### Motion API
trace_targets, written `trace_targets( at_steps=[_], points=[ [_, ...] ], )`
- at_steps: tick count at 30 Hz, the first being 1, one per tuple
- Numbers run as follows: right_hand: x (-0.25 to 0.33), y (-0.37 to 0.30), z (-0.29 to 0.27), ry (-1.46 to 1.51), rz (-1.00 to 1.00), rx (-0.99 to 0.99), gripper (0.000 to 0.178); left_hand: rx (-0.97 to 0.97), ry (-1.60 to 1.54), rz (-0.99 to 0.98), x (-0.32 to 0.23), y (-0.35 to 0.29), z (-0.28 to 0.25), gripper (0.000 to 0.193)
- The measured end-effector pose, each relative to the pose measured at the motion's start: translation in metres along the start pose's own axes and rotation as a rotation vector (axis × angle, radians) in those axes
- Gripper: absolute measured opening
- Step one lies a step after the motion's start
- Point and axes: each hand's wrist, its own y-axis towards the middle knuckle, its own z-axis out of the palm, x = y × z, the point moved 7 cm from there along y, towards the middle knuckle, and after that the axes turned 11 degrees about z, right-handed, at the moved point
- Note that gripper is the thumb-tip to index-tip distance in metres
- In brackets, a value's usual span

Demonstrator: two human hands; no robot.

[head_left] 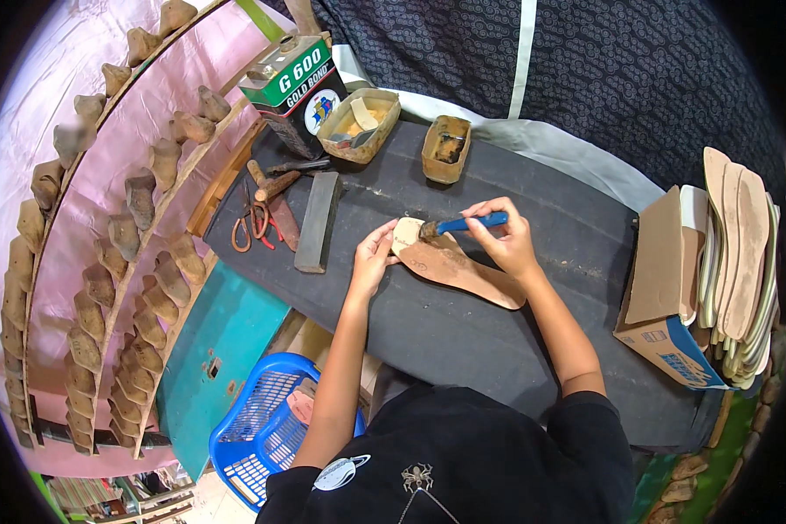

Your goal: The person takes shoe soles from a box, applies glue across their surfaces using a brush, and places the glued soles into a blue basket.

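A tan shoe insole lies flat on the dark work board. My left hand presses on the insole's heel end and steadies it. My right hand grips a brush with a blue handle; its dirty bristles touch the insole near the heel.
At the board's far edge stand a glue can, a plastic tub and a small rusty tin. A grey sharpening block, scissors and a knife lie left. A box of stacked insoles stands right. Racks of shoe lasts line the left; a blue basket sits below.
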Motion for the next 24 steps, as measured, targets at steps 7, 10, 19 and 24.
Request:
trace_targets(
  at_steps=[7, 10, 19, 24],
  points=[
    [0.012, -0.002, -0.014, -0.202, -0.184, -0.007, 0.014, -0.019, 0.053, 0.000, 0.004, 0.000, -0.006, 0.033],
    [0.016, -0.003, -0.021, -0.164, -0.183, -0.059, 0.013, -0.021, 0.049, 0.004, 0.002, 0.000, -0.005, 0.033],
    [-0.001, -0.002, 0.005, -0.029, -0.019, 0.018, 0.013, -0.001, 0.034, 0.008, -0.002, -0.002, -0.001, 0.032],
    [0.000, -0.001, -0.009, -0.125, -0.148, -0.056, 0.014, -0.004, 0.057, 0.006, -0.003, -0.002, -0.001, 0.033]
  ],
)
